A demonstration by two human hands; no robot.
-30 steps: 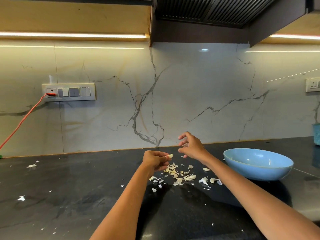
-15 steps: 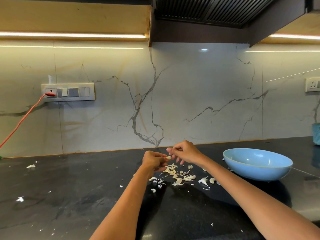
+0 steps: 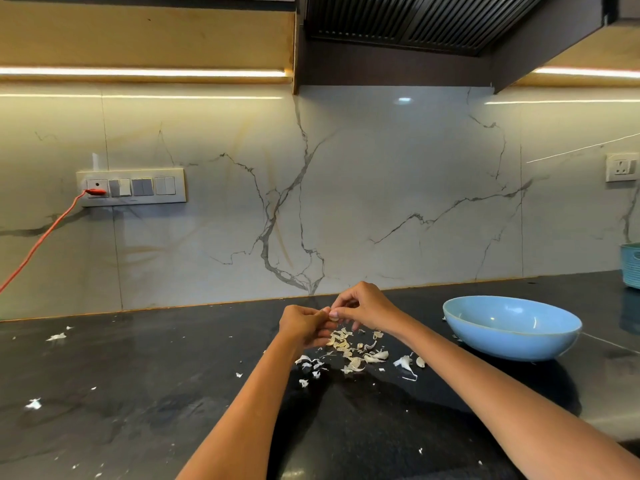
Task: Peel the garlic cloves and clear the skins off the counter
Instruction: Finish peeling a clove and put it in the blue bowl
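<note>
Head view. The left hand [image 3: 304, 323] and right hand [image 3: 363, 308] met above the dark counter [image 3: 138, 375], fingers of both curled and pinching one garlic clove [image 3: 333, 315] between them. Directly below lay a scatter of garlic skins [image 3: 349, 351], with loose flakes [image 3: 55, 337] farther left. A blue bowl [image 3: 512, 327] stood on the counter to the right of the hands, apart from them. On the marble backsplash [image 3: 381, 202], an orange cable [image 3: 45, 233] ran from the switch panel [image 3: 131, 187].

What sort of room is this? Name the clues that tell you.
Most likely a home kitchen: a slatted dark extractor hood hangs over a black stone counter, backed by a veined white marble splashback.
</note>
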